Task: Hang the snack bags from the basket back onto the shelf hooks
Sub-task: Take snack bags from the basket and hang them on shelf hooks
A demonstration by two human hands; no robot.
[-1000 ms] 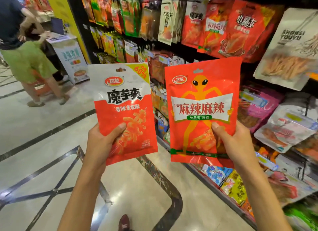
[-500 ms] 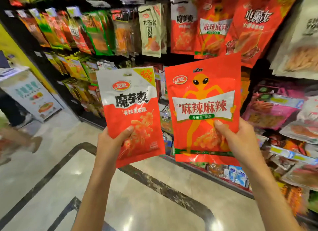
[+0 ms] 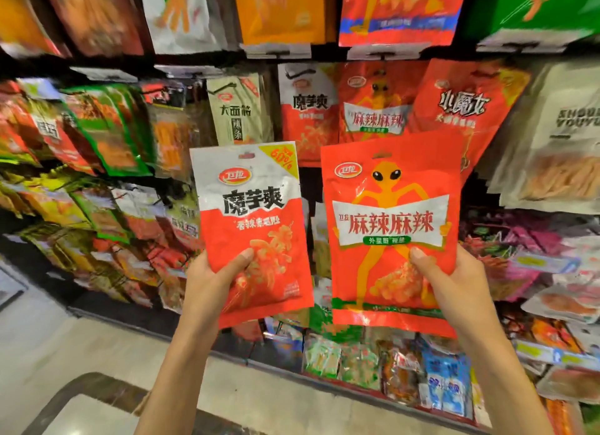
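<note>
White-and-red snack bag (image 3: 253, 214) in the left hand (image 3: 211, 282), red snack bag (image 3: 389, 220) printed with an orange alien figure in the right hand (image 3: 454, 282): a person holds the two packets upright, side by side and slightly apart, in front of a crowded shop shelf (image 3: 324, 56). Each hand grasps its packet by the lower part. The left thumb (image 3: 242, 259) and the right thumb (image 3: 418, 256) press on the printed fronts, and the other fingers are out of sight behind. Both packets show a hang hole at the top edge, and both are clear of the rack.

Just behind and above them, matching packets hang on display: a hanging white-and-red bag (image 3: 306, 110) and, just beside it to the right, a hanging alien bag (image 3: 373, 110). A beige packet (image 3: 238, 110) hangs to their left, a red packet with black lettering (image 3: 461, 107) to their right, and a pale packet (image 3: 558, 142) beyond that. White price tags (image 3: 276, 50) line the rail above this row. More packets, blurred, fill the rows above, below and to the left. Pale polished floor (image 3: 65, 353) with a dark inlaid band shows at lower left.
</note>
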